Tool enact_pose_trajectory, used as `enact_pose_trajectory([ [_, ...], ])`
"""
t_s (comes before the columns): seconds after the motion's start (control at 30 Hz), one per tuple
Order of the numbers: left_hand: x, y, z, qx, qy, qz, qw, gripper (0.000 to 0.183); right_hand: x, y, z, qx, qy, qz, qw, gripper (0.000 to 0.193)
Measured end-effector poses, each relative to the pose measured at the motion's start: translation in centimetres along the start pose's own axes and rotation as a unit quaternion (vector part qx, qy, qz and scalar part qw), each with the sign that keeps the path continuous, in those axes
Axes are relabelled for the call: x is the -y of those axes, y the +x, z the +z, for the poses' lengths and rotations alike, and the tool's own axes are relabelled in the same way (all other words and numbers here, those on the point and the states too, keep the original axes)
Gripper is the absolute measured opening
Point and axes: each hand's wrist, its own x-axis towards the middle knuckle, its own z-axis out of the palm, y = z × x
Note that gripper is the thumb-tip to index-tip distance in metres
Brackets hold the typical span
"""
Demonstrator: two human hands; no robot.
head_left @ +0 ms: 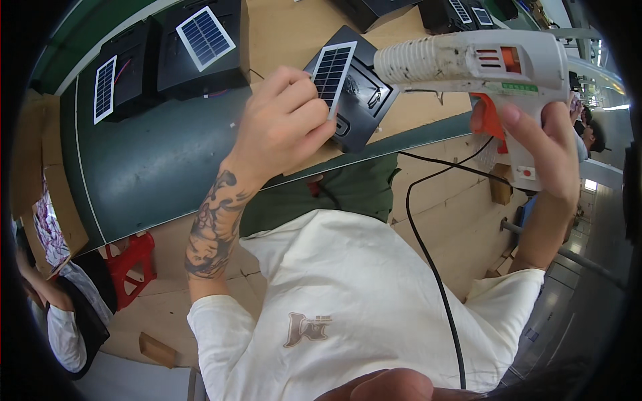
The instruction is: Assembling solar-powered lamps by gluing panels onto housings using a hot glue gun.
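My left hand [284, 123] is closed, its thumb and fingers pinching the lower left side of a small white-edged solar panel [335, 69]. The panel stands tilted over a black plastic housing [364, 123], which lies at an angle near the table's front edge. Glossy strands or a wire show on the housing beside the panel, too small to tell apart. My right hand [552, 150] grips the handle of a white hot glue gun [461, 63], a finger at its orange trigger [489, 115]. The gun's stained, ribbed front points left, over the housing; its tip is hard to make out.
Two black housings with solar panels [206, 38] [105, 89] stand at the left back of the green table [167, 170]. Cardboard [435, 110] lies under the work. The gun's black cable [428, 247] hangs past my body. A red stool [134, 267] and another person's arm [50, 294] are at the left.
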Motion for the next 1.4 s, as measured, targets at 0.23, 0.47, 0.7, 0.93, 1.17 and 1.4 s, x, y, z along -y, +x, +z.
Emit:
enact_pose_trajectory([
  [0.23, 0.0, -0.1, 0.2, -0.003, 0.008, -0.001, 1.0, 0.03, -3.5, 2.2, 1.1, 0.037, 0.048, -0.005, 0.998, 0.032],
  [0.47, 0.7, -0.3, 0.5, -0.001, 0.022, 0.022, 1.0, 0.031, -4.0, 3.0, 1.6, 0.037, 0.047, -0.012, 0.998, 0.029],
  [0.7, 0.1, -0.2, 0.1, 0.012, 0.014, -0.004, 1.0, 0.03, -3.8, 3.1, 1.6, 0.033, 0.032, -0.006, 0.999, 0.03],
  [0.93, 0.1, 0.1, 0.0, 0.013, 0.009, 0.003, 1.0, 0.03, -3.2, 2.6, 1.3, 0.021, -0.008, 0.003, 1.0, 0.03],
  [1.17, 0.4, -0.1, 0.0, 0.013, 0.012, 0.007, 1.0, 0.03, -3.0, 2.4, 0.9, 0.04, -0.009, 0.012, 0.999, 0.028],
  [1.4, 0.3, 0.3, 0.1, 0.012, 0.015, 0.006, 1.0, 0.031, -1.4, 2.2, 0.8, 0.032, -0.045, 0.029, 0.998, 0.027],
])
